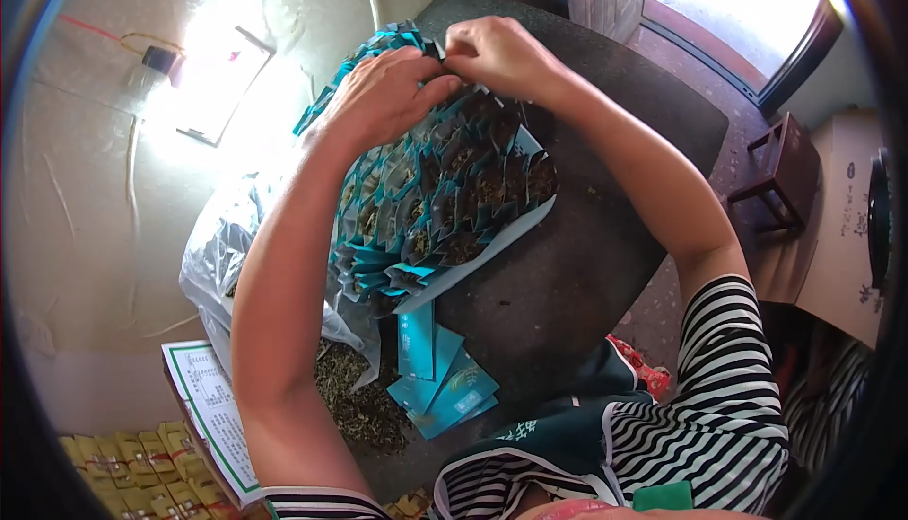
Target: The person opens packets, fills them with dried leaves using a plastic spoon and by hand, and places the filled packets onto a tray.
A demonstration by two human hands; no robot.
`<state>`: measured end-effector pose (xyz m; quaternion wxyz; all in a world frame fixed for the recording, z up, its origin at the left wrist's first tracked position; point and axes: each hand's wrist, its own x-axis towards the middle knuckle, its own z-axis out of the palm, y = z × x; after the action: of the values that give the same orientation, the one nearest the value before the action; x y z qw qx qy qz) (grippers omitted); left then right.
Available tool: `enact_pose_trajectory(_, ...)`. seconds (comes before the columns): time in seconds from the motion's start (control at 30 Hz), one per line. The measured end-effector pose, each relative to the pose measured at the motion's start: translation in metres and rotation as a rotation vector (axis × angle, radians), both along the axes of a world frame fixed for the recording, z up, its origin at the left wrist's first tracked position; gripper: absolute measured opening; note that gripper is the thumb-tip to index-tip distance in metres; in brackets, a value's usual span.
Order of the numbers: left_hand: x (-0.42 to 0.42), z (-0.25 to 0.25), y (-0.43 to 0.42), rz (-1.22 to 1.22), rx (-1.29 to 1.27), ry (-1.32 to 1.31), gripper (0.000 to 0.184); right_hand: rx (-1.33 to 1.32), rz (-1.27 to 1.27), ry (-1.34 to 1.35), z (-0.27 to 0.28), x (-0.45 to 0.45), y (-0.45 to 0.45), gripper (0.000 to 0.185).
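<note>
Many turquoise packets (416, 198) stand upright in tight rows, their tops open and dried leaves showing inside. At the far end of the rows, my left hand (383, 94) bends over the packets, thumb and fingers closing on a packet's top edge. My right hand (497, 54) meets it there, fingertips pinched together at the same packet, whose dark rim shows between the hands. The fingers hide most of that packet. A pale tray edge (487, 260) runs along the near side of the rows.
Flat turquoise packets (440, 378) lie fanned near me beside loose dried leaves (364, 402). A clear plastic bag (218, 246) sits left. A printed sheet (213, 416) and yellow bundles (137, 463) lie lower left. A bright lamp (222, 85) hangs on the wall; a stool (780, 175) and carton (842, 227) stand right.
</note>
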<state>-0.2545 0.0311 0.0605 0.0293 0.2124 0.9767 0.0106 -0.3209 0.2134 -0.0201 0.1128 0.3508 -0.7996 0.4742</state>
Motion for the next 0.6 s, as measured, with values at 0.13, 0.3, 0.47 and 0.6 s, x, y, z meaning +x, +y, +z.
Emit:
enact_pose_trajectory(0.13, 0.018, -0.001, -0.015, -0.079, 0.121, 0.206, 0.039, -0.010, 0.162, -0.183, 0.002, -0.012, 0.013, 0.036)
enact_pose_trajectory(0.3, 0.119, 0.037, -0.014, -0.130, 0.151, 0.322, 0.037, -0.086, 0.105, -0.186, 0.011, 0.027, 0.063, 0.036)
enact_pose_trajectory(0.47, 0.254, 0.020, -0.010, 0.054, 0.349, 0.295, 0.027, -0.498, 0.079, -0.601, -0.013, 0.086, 0.150, 0.037)
enact_pose_trajectory(0.6, 0.334, -0.047, -0.015, 0.441, 0.585, 0.232, 0.018, -0.536, -0.075, -0.571, -0.033, 0.187, 0.165, 0.038)
